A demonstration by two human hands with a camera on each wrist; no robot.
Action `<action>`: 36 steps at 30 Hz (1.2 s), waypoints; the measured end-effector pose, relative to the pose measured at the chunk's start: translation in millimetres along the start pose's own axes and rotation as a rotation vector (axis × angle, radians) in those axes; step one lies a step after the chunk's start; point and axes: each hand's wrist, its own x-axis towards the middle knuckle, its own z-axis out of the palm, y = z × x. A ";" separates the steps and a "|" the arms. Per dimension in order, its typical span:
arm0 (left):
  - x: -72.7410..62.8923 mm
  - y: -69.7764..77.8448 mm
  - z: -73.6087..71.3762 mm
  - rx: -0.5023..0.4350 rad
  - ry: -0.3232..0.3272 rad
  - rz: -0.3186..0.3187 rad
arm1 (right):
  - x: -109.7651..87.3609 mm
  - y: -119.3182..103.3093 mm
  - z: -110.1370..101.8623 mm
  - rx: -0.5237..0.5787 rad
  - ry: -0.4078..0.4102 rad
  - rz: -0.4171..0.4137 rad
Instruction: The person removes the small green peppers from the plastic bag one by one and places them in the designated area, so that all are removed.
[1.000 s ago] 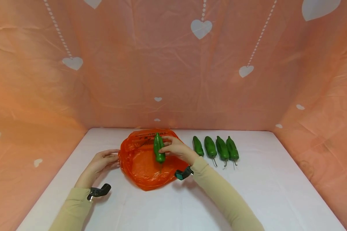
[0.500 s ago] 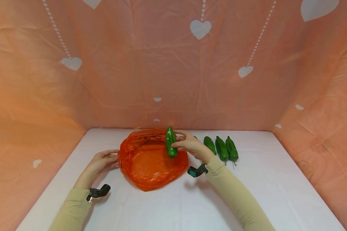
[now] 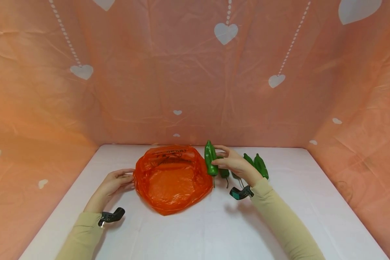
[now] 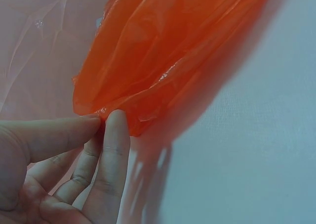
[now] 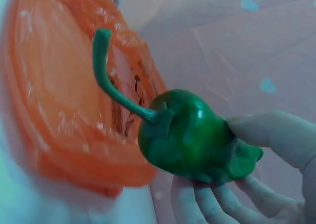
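An orange plastic bag (image 3: 170,187) with black print stands with its mouth spread wide. My left hand (image 3: 113,181) is at its left edge; in the left wrist view, thumb and fingertips pinch the bag's rim (image 4: 148,61). Just past the bag's right edge, my right hand (image 3: 235,163) holds a green chili pepper (image 3: 209,159) raised, tip up. The right wrist view shows this pepper's curved stem (image 5: 111,88) pointing toward the bag, with the thumb on one side of the body and fingers on the other.
Several more green peppers (image 3: 261,167) lie in a row on the white table (image 3: 188,234), right of the bag, some partly hidden by the right hand. An orange cloth (image 3: 195,79) with white hearts hangs behind and at both sides.
My right hand has moved right with the pepper, from over the bag's mouth to beyond its right edge. The left hand and the bag have stayed nearly still.
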 end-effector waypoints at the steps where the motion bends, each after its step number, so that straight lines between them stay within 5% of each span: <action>1: 0.2 0.0 0.0 -0.005 -0.003 0.001 | -1.6 0.2 -3.1 -0.022 0.004 -0.002; 36: -1.5 -0.6 -3.6 -0.022 -0.024 -0.001 | -47.4 21.8 -86.5 -0.264 0.164 -0.167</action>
